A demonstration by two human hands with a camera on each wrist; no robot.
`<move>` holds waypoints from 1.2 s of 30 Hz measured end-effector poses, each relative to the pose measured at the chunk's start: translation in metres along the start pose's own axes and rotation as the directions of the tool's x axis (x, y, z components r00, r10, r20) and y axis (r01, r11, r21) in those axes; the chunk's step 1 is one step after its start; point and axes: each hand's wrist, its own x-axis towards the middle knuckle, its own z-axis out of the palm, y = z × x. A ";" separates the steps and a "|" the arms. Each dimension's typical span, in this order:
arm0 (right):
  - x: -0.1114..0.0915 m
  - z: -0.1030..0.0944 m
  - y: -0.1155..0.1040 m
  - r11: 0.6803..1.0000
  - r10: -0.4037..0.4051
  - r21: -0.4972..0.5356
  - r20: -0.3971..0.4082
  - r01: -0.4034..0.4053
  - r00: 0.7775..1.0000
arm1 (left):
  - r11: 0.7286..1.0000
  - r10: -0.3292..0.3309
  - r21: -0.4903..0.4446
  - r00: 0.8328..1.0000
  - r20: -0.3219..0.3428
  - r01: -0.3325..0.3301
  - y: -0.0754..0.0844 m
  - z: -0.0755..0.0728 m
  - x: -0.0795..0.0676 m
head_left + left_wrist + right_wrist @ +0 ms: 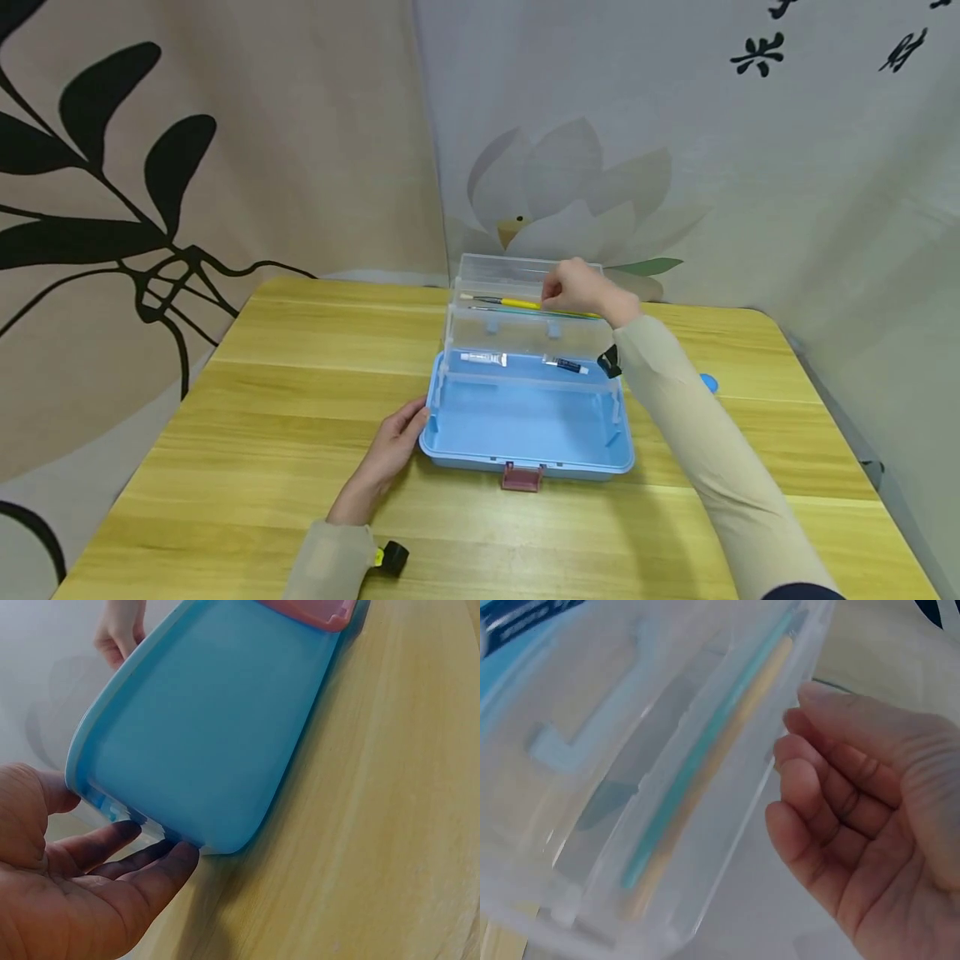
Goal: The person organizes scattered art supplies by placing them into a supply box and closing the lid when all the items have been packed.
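A light-blue plastic box (525, 429) stands on the wooden table with its clear stepped trays (525, 333) raised at the back. My left hand (393, 437) holds the box's left end, thumb at the rim and fingers against the side wall (161, 840). Over the upper tray is my right hand (581, 287), its fingers loosely curled beside the tray's edge; nothing shows in them in the right wrist view. A yellow-handled paintbrush (517, 303) and a teal-handled one (697, 761) lie in that tray. Lower down are a white tube (483, 358) and a dark-labelled tube (566, 364).
A dusky-pink latch (521, 477) hangs at the box's front. Partly behind the right forearm lies a small blue object (708, 382) on the table (247, 467). Printed curtains (337, 150) hang close behind the table's back edge.
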 end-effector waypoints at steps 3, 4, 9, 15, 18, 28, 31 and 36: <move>-0.011 -0.004 0.004 1.000 -0.007 -0.012 -0.044 0.006 0.999 | 1.000 0.006 -0.003 1.000 0.002 -0.006 0.000 0.000 0.000; -0.015 -0.005 0.006 1.000 -0.006 -0.018 -0.059 0.005 0.998 | 1.000 0.009 -0.006 1.000 0.003 -0.009 0.000 0.000 -0.001; -0.035 -0.010 0.015 0.999 0.036 -0.005 -0.102 -0.037 0.994 | 1.000 0.008 -0.011 1.000 0.006 -0.008 0.000 0.000 -0.001; -0.059 -0.012 0.033 0.997 0.071 0.029 -0.173 -0.066 0.982 | 1.000 -0.004 -0.007 1.000 0.010 0.004 0.001 0.000 -0.002; -0.071 -0.012 0.043 0.998 0.064 0.039 -0.212 -0.057 0.975 | 1.000 -0.011 -0.002 1.000 0.011 0.011 0.001 0.000 -0.002; -0.113 -0.008 0.080 0.990 0.135 0.062 -0.234 -0.124 0.963 | 1.000 -0.019 0.013 1.000 0.006 0.019 0.001 -0.001 -0.001; -0.127 -0.002 0.094 0.979 0.198 0.097 -0.212 -0.182 0.957 | 1.000 -0.022 0.011 1.000 0.006 0.022 0.001 -0.001 -0.001; -0.154 0.011 0.116 0.952 0.299 0.140 -0.241 -0.272 0.923 | 1.000 -0.027 0.005 1.000 0.008 0.027 0.001 0.000 -0.001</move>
